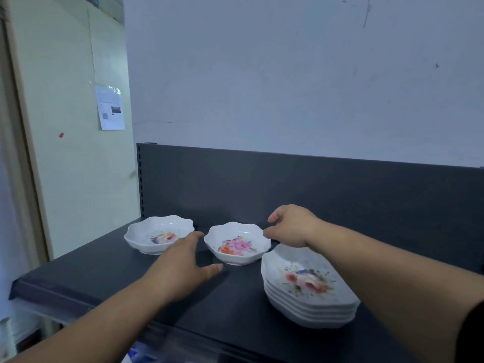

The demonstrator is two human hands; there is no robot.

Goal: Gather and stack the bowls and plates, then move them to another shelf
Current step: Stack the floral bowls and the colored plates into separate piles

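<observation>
I see both hands spread, holding nothing: left hand (183,265) and right hand (290,226) flank the middle bowl (237,243). A plate stack (309,289) sits beside it on the shelf (78,279).

Dark grey shelf (104,273) with a matching upright back panel (314,184). Three items sit directly on it. Left bowl (159,234), white, scalloped rim, floral centre. Middle bowl (237,243), same pattern, just beside the first, not touching. To the right, nearer the front edge, a stack of floral plates (309,286), close to the middle bowl.
</observation>
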